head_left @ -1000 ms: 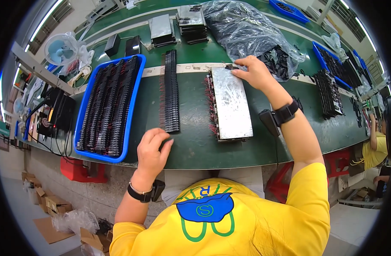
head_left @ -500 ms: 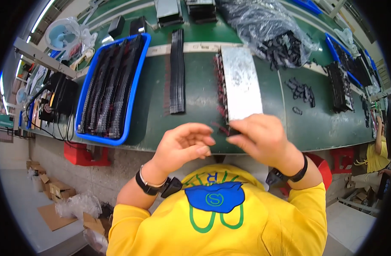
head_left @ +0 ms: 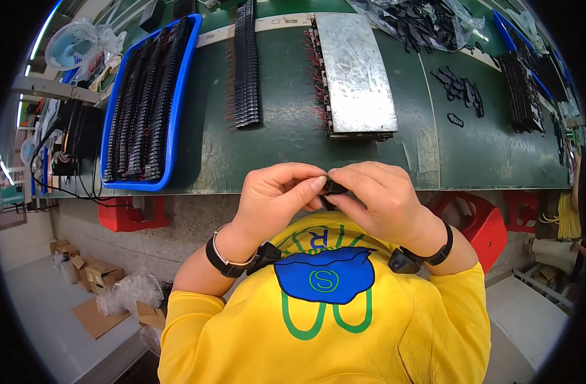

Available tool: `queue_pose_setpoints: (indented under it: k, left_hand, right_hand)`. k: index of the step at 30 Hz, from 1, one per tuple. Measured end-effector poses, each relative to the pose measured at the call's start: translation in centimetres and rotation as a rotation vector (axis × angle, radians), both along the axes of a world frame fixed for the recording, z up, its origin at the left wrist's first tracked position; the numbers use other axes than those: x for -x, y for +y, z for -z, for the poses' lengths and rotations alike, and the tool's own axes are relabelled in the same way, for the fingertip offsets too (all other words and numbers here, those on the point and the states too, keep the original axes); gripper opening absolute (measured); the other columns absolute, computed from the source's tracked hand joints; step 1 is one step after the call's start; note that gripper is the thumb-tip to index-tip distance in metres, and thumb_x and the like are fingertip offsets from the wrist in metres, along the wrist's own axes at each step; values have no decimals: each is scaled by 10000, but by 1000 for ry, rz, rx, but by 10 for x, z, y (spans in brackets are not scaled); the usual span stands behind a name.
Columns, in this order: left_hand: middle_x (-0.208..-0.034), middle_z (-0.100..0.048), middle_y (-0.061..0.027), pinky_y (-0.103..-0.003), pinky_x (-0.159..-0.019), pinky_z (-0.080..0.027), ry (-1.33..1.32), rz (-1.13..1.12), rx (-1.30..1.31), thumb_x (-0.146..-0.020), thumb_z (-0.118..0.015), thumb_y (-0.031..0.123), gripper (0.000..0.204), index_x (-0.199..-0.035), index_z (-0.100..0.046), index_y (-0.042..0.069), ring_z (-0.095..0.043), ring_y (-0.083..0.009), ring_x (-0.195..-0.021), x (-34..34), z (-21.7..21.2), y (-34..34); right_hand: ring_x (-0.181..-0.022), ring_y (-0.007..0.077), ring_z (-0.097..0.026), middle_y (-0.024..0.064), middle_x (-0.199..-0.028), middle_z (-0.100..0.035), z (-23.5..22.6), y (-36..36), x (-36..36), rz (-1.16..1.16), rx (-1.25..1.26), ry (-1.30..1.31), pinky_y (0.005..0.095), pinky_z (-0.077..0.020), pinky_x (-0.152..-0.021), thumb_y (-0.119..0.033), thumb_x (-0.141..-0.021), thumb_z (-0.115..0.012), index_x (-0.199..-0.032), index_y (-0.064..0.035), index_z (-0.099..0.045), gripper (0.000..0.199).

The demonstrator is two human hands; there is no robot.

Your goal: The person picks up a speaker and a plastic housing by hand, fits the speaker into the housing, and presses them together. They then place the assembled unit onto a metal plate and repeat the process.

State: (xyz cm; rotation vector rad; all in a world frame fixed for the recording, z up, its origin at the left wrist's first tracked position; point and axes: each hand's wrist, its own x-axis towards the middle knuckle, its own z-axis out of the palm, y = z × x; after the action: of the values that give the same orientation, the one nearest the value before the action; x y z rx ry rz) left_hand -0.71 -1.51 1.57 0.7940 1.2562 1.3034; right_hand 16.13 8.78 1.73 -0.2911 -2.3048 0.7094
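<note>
My left hand (head_left: 272, 197) and my right hand (head_left: 381, 191) meet in front of my chest, over the table's near edge. Both pinch a small black part (head_left: 332, 187), mostly covered by my fingers, so its exact kind does not show. Just beyond them lies a grey metal slab (head_left: 360, 73), with black parts and thin red wires (head_left: 320, 83) along its left side. Left of that is a tight row of black pieces (head_left: 246, 70), red wires at its left edge. Small loose black pieces (head_left: 458, 88) lie scattered right of the slab.
A blue tray (head_left: 171, 144) at the left holds rows of black parts. At the far right are a clear bag (head_left: 469, 24) with black pieces and a black stack (head_left: 521, 93). Red stools (head_left: 475, 230) stand below the green table (head_left: 286, 150).
My right hand has come away from the slab's near end with the small black part. My left hand has closed in and now grips it too. The view has shifted, with the table things higher.
</note>
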Motion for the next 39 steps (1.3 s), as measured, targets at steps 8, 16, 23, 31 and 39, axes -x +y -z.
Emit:
queue_pose_setpoints:
  k: [8, 16, 23, 31, 39]
  left_hand:
    - [-894, -635, -105, -288, -645, -517, 909, -65, -555, -732, -730, 23, 173, -901, -696, 30, -634, -209, -762, -4, 3, 2]
    - [-997, -607, -126, -268, -706, -511, 946, 43, -627, -719, -729, -13, 206, -917, -692, 33, -617, -211, -856, 0, 1, 0]
    - [-959, -632, -139, -266, -698, -518, 726, 39, -566, -748, -705, -20, 169, -912, -684, 18, -630, -203, -854, 10, 8, 1]
    - [-924, -657, -104, -247, -656, -539, 165, -22, -232, -840, -640, 13, 129, -964, -667, -14, -647, -156, -776, 6, 14, -7]
    - [-853, -663, -100, -241, -586, -528, -152, 36, 46, -875, -623, 114, 178, -973, -651, -32, -635, -131, -687, 9, 9, -4]
  right_hand:
    - [-674, 272, -636, 101, -757, -625, 6, -4, -5, 31, 35, 22, 338, -521, -593, -48, -656, -741, -926, 4, -610, 304]
    - [-653, 254, -647, 110, -780, -652, 11, -1, -3, -6, 46, 96, 306, -520, -557, 1, -626, -757, -882, -15, -645, 280]
    - [-635, 245, -639, 102, -772, -649, 13, 1, -2, -62, 94, 176, 302, -512, -539, -6, -625, -762, -872, -21, -651, 271]
    - [-599, 229, -619, 97, -765, -641, 9, 2, 0, -91, 37, 192, 288, -491, -505, -1, -623, -762, -843, -21, -651, 247]
    - [-577, 215, -598, 91, -767, -632, 10, 2, 0, -71, -58, 179, 283, -475, -486, 6, -617, -755, -840, -18, -644, 250]
